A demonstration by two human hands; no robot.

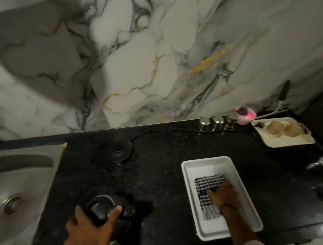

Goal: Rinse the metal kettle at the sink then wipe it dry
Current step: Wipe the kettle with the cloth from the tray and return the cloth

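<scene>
A person's left hand [91, 228] clasps the dark-lidded metal kettle [110, 212] on the black speckled tabletop [165, 159] beside the steel sink [17, 181], while right-hand fingers [216, 193] press the checked cloth [208, 182] in a white plastic tray [188, 171], grip unclear. A one-handed lift might tip the wet kettle.

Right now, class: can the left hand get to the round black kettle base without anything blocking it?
Probably yes: the left hand grips the kettle, and bare counter lies between it and the kettle base.
</scene>
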